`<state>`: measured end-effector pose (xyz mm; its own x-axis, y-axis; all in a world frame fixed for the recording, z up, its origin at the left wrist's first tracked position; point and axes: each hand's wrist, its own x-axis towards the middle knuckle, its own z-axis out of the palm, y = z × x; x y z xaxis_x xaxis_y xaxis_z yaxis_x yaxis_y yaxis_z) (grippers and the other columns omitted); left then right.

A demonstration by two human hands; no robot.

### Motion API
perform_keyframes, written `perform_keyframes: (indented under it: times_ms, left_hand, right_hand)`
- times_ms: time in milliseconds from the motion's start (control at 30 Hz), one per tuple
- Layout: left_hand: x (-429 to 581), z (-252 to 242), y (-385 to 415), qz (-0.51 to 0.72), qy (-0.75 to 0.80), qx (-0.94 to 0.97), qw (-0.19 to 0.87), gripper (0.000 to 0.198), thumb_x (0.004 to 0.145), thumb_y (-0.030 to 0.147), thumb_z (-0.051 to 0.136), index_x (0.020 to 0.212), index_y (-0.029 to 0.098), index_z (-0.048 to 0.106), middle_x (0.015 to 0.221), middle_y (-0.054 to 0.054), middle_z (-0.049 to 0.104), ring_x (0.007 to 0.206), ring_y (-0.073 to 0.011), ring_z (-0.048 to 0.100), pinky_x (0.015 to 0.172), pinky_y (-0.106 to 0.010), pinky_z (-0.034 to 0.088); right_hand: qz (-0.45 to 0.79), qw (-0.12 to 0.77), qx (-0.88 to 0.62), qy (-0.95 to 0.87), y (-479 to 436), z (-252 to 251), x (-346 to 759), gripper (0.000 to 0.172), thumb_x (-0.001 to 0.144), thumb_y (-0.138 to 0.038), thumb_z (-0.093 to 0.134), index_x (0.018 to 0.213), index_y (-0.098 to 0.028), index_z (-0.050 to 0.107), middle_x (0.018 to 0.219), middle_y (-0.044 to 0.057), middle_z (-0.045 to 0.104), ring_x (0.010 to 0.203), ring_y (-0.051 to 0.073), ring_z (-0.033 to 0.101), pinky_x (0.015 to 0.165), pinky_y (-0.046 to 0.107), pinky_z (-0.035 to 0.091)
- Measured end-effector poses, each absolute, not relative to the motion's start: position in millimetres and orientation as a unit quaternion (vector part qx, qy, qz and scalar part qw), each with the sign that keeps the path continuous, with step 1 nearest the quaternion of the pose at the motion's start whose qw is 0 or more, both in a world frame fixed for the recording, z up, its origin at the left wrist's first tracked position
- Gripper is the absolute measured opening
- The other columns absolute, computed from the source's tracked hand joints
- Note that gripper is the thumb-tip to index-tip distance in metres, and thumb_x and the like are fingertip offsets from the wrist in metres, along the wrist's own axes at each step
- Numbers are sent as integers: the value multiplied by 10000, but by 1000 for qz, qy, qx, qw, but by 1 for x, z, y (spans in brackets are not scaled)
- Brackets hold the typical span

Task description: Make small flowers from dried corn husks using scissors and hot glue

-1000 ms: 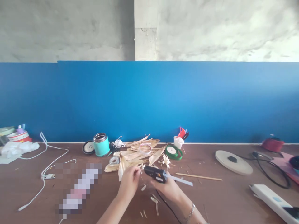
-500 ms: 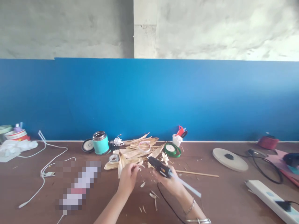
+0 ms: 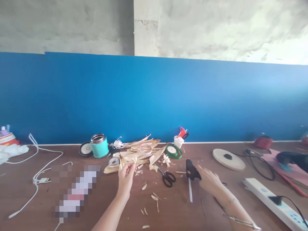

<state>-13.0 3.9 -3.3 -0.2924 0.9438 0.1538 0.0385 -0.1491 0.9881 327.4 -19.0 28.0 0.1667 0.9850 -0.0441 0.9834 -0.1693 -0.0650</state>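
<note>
My left hand (image 3: 126,179) is closed, pinching a small pale piece of dried corn husk (image 3: 134,160) between thumb and fingers. Out to the right, my right hand (image 3: 209,178) has its fingers at the handle of a black hot glue gun (image 3: 192,170), low over the table or resting on it. A clear glue stick (image 3: 190,191) sticks out of the gun's rear. Between the hands lie black-handled scissors (image 3: 169,178) and a pale husk flower (image 3: 166,159). Behind my left hand spreads a pile of dried husks (image 3: 138,154).
A turquoise jar (image 3: 99,146), green ribbon roll (image 3: 173,151) and white cup of tools (image 3: 178,141) stand along the blue partition (image 3: 154,99). At right are a round beige disc (image 3: 228,159) and a power strip (image 3: 269,200). White cables (image 3: 36,175) lie left; husk scraps (image 3: 155,197) litter the front.
My right hand has carried the glue gun right and away from my left hand, turning it. The scissors have come into sight. My left hand keeps its husk piece; the view has shifted slightly.
</note>
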Motion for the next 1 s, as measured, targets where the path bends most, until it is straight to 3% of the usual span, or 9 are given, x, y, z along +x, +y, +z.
perform_keyframes:
  times_ms: [133, 233, 300, 467, 567, 633, 733, 867, 1000]
  left_hand:
    - [-12, -4, 3, 594, 527, 476, 378, 396, 694, 566, 619, 715, 170, 630, 673, -39, 623, 647, -200, 588, 591, -287, 428]
    - [-11, -5, 3, 591, 519, 482, 386, 392, 691, 568, 627, 728, 177, 640, 703, -63, 643, 709, -236, 620, 642, -320, 457]
    - [-11, -6, 3, 590, 517, 481, 391, 401, 682, 583, 630, 726, 185, 640, 708, -65, 649, 737, -251, 632, 669, -334, 470]
    - [-11, -10, 4, 585, 521, 487, 387, 414, 691, 600, 611, 733, 189, 635, 704, -52, 646, 741, -250, 628, 683, -336, 472]
    - [-13, -15, 6, 578, 517, 498, 389, 372, 724, 558, 603, 752, 188, 626, 716, -53, 648, 750, -245, 620, 694, -335, 467]
    - [-13, -17, 7, 573, 515, 505, 388, 334, 744, 522, 600, 754, 188, 619, 716, -50, 643, 744, -238, 612, 697, -333, 460]
    - [-12, -19, 8, 566, 517, 512, 386, 302, 761, 490, 593, 727, 190, 609, 697, -44, 634, 712, -226, 600, 677, -323, 450]
    - [-9, -17, 6, 568, 506, 509, 403, 284, 756, 468, 599, 716, 187, 609, 693, -43, 640, 719, -226, 608, 678, -313, 454]
    - [-7, -14, 3, 553, 508, 525, 399, 291, 756, 459, 597, 710, 173, 627, 665, -39, 635, 655, -205, 589, 618, -288, 445]
  right_hand:
    - [49, 12, -760, -648, -17, 19, 314, 543, 663, 12, 420, 1177, -134, 514, 1117, 174, 597, 1088, 321, 528, 778, 376, 342]
    - [-33, 16, -775, -631, -18, 28, 291, 452, 659, 10, 440, 1061, -124, 599, 1056, 186, 596, 1047, 353, 513, 811, 443, 318]
    - [-60, 74, -733, -673, -19, 36, 264, 368, 694, -29, 457, 986, -157, 640, 1058, 157, 604, 1044, 323, 507, 857, 442, 294]
    - [109, 144, -573, -799, -19, 34, 175, 185, 721, -135, 533, 737, -227, 693, 915, 59, 664, 966, 245, 550, 795, 341, 339]
    - [136, 150, -615, -762, -17, 17, 142, 105, 705, -259, 628, 760, -206, 699, 987, 104, 647, 1006, 306, 531, 795, 386, 356]
    - [131, 169, -642, -736, -16, 4, 134, 128, 673, -266, 667, 777, -196, 690, 1024, 114, 631, 1022, 317, 520, 805, 394, 360]
    - [153, 194, -644, -724, -15, -10, 133, 25, 672, -223, 666, 687, -204, 674, 940, 88, 643, 990, 302, 530, 789, 378, 373]
    - [164, 281, -581, -746, -13, -15, 137, 93, 689, -137, 637, 622, -201, 636, 835, 52, 630, 899, 241, 549, 770, 327, 394]
    - [96, 420, -504, -749, -10, -4, 143, 122, 762, -92, 557, 695, -188, 592, 829, 48, 589, 822, 202, 538, 763, 320, 407]
